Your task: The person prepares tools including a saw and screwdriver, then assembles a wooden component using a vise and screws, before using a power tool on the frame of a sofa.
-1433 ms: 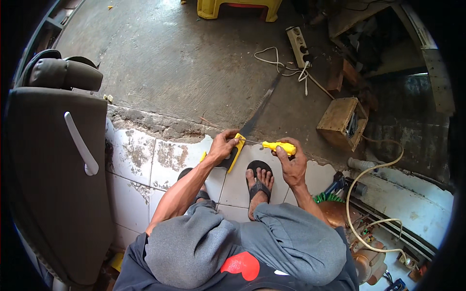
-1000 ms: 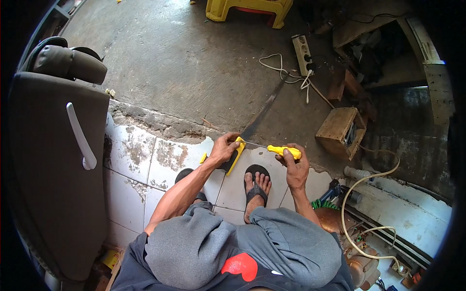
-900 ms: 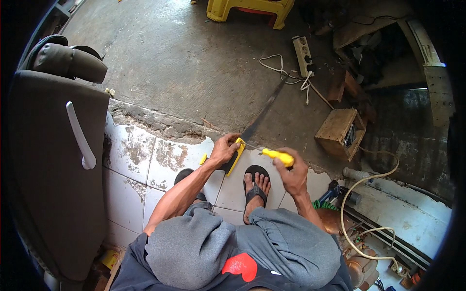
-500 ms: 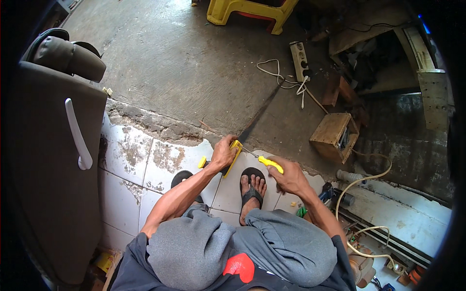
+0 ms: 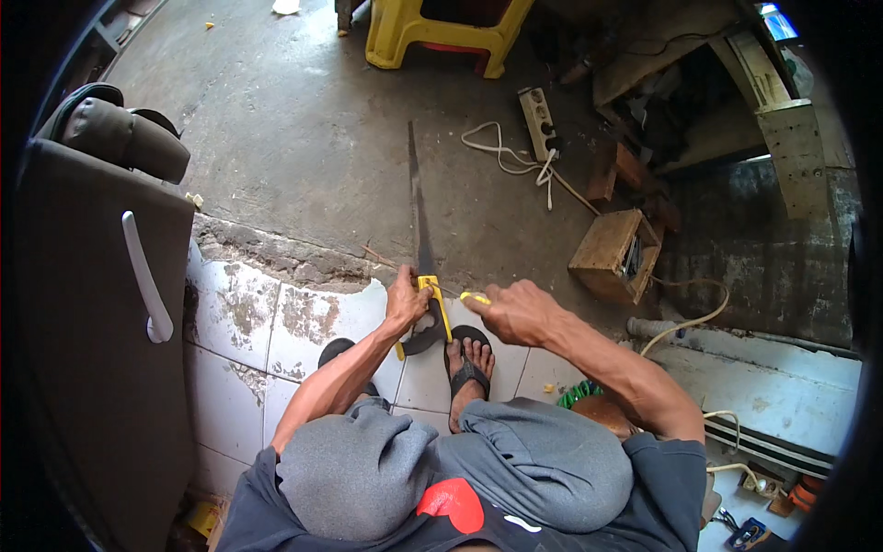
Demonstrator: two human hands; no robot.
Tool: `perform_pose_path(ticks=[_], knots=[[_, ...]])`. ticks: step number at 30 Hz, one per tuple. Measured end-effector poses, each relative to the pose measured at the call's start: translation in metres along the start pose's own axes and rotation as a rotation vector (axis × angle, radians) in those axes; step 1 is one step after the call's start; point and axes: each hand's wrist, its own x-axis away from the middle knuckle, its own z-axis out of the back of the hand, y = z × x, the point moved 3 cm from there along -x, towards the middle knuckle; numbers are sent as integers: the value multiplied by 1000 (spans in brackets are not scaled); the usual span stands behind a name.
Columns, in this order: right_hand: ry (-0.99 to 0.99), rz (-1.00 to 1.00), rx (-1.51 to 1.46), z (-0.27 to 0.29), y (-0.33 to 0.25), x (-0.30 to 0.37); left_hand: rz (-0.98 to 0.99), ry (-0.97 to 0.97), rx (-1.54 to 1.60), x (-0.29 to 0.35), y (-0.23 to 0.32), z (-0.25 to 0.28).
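Hands met just above the sandalled foot (image 5: 469, 359), on the pale tiles where they give way to the concrete floor (image 5: 303, 138). The left hand (image 5: 407, 299) was closed around the yellow-and-black handle (image 5: 432, 313) of a handsaw (image 5: 421, 221), whose long dark blade ran away from the person toward the far side, lying flat or nearly flat over the concrete. The right hand (image 5: 517, 311) was curled shut on a small yellow tool (image 5: 475, 297), only its tip showing past the knuckles and aimed left at the saw handle; what kind of tool it was could not be told. The tip stood just beside the handle; whether it touched could not be seen.

Judging from this, the work was on the handle itself, so the left grip probably needed to pin the saw hard against the floor so that the blade would not swing. The tool was best kept square to the handle and pushed steadily, as a slip could send it toward the left fingers or the bare toes below.

To the right stood a small wooden box (image 5: 614, 253); farther off lay a power strip (image 5: 538, 110) with its white cord (image 5: 506, 156), and a yellow plastic stool (image 5: 441, 32) at the far edge. A dark padded seat (image 5: 101, 304) filled the left side.
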Motion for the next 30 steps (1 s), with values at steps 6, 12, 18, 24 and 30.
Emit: perform_pose_path(ticks=[6,12,18,24,30], knots=[[66,-59,-171,-3,18,2,-21,3,154,8,-8,14],[-335,-603,-895,14,23,-26,-93,78,-136,15,2,11],[-219,-164,-135,-2,12,-42,-52,-6,-199,3,7,14],[41,-65,56,2,17,-29,-127,63,-203,8,7,10],[241,-75,93,0,-4,-29,-109,82,-303,10,7,27]])
